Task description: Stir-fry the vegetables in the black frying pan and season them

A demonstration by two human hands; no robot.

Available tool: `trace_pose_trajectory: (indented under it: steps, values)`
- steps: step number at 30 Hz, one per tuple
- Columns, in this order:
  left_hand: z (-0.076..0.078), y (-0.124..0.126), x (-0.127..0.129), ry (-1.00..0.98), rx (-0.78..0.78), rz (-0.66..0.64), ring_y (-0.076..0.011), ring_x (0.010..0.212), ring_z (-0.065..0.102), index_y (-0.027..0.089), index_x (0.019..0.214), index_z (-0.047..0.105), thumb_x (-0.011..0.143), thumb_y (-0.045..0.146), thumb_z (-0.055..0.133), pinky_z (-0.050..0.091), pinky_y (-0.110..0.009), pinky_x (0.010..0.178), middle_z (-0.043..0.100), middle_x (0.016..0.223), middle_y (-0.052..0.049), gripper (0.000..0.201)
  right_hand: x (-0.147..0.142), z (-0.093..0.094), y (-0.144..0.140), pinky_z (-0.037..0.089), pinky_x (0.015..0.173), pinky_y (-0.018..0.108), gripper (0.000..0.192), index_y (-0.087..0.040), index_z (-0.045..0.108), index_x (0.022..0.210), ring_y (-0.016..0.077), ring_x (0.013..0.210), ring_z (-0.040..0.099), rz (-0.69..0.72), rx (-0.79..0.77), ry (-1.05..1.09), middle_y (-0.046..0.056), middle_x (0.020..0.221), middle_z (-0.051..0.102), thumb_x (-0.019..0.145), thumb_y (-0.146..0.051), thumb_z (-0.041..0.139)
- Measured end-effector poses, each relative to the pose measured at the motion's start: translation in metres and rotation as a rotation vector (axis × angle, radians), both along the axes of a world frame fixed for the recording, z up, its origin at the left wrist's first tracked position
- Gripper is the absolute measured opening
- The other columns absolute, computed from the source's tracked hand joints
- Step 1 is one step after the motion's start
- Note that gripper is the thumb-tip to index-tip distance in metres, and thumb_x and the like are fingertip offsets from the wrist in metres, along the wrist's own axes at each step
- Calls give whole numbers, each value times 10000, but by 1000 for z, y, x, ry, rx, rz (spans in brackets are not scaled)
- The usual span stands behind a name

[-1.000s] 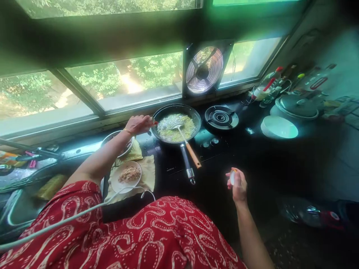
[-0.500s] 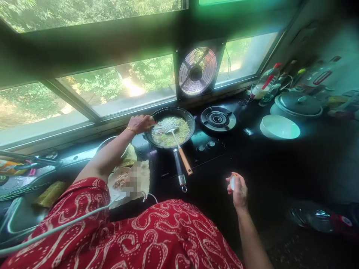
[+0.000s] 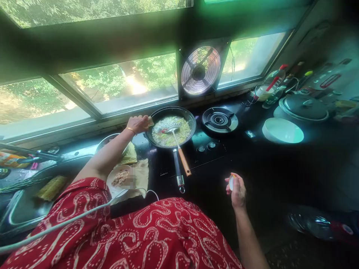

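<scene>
Red bits had dropped into the pan since the earlier frame, lying by the head of the spatula. At the pan's left rim, the fingers of the left hand were clamped on a small clear jar, which stuck out past their tips. To the pan's near right, the fingers of the right hand gripped a small white cap.

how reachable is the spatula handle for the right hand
Probably yes: nothing stands between the right hand and the wooden spatula handle, though the small white thing it holds might hamper a grip.
</scene>
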State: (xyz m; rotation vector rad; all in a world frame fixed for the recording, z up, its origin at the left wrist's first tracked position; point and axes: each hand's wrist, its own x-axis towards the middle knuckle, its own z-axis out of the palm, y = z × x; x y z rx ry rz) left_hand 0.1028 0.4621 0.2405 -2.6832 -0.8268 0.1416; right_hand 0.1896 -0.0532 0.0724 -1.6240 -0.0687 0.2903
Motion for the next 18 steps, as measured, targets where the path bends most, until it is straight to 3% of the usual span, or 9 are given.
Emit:
trace_pose_trajectory:
  steps: [7, 12, 18]
  values:
    - [11, -10, -13, -143, -47, -7, -328, 998, 628, 214, 1308, 514, 795, 509, 574, 435, -368, 782, 655, 1128, -149, 594, 2, 5, 5, 404, 388, 210, 627, -186, 566, 1129, 85, 479, 504, 20, 10, 2, 21, 834, 645, 845, -740, 494]
    - [21, -26, -14, -256, -8, -82, -328, 1024, 612, 205, 1363, 491, 812, 479, 574, 422, -377, 813, 640, 1146, -156, 621, 1, 14, 16, 407, 398, 213, 605, -184, 560, 1156, 85, 491, 505, 78, 23, -30, 23, 850, 643, 874, -712, 477]
    - [10, -17, -25, -56, 36, -43, -357, 981, 611, 183, 1254, 571, 806, 489, 576, 401, -407, 802, 636, 1092, -178, 542, 0, 18, 19, 410, 398, 223, 633, -179, 569, 1151, 91, 487, 507, 87, 36, -36, 25, 834, 646, 860, -734, 480]
